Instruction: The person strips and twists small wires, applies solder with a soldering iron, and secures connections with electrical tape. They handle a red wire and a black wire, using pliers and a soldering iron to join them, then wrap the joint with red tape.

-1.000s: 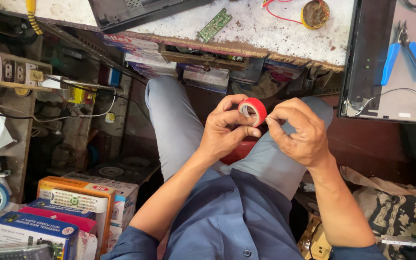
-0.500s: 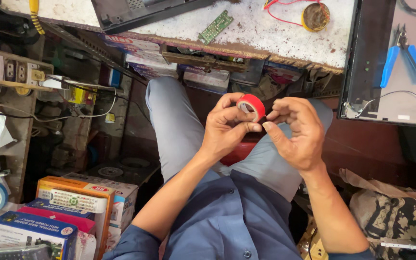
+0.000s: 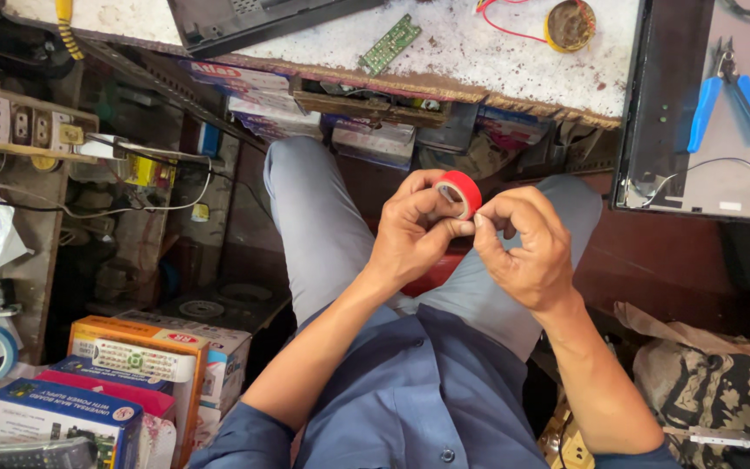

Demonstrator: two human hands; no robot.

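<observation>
A small roll of red tape (image 3: 462, 189) is held over my lap. My left hand (image 3: 414, 230) grips the roll, fingers wrapped around its side. My right hand (image 3: 527, 247) is pressed against the left, with thumb and forefinger pinched at the roll's edge; whether they hold a tape end I cannot tell. Both forearms rise from a blue shirt, and grey trousers lie below the hands.
A speckled worktable (image 3: 479, 52) lies ahead with a green circuit board (image 3: 390, 43), a round tin (image 3: 570, 24) with red wire, and a dark device. Blue-handled pliers (image 3: 731, 95) rest on a grey panel at right. Boxes (image 3: 136, 365) are stacked at lower left, a switch board (image 3: 10, 126) at left.
The hands have shifted slightly; my right fingers have closed in tighter against the roll's edge. The roll stays in my left hand.
</observation>
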